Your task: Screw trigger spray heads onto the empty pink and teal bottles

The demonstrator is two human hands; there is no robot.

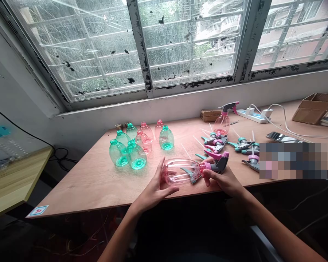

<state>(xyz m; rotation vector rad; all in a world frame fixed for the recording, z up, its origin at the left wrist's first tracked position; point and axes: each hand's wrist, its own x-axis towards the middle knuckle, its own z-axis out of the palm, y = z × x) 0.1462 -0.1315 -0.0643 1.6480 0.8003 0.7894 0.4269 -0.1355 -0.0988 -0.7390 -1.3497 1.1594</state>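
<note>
My left hand (155, 189) cups the base of the pink bottle (180, 171), and my right hand (226, 180) grips its sprayer (220, 163) by the collar. The bottle lies sideways in the air over the counter's (90, 182) near edge. I judge this to be collar-tightening: I'd brace the base, keep neck and collar in line, and turn without squeezing the thin wall. I see no liquid inside. Green bottles (166, 138) and pink ones without sprayers stand left, seemingly empty; a pink bottle with its sprayer on (222, 125) stands farther back.
</note>
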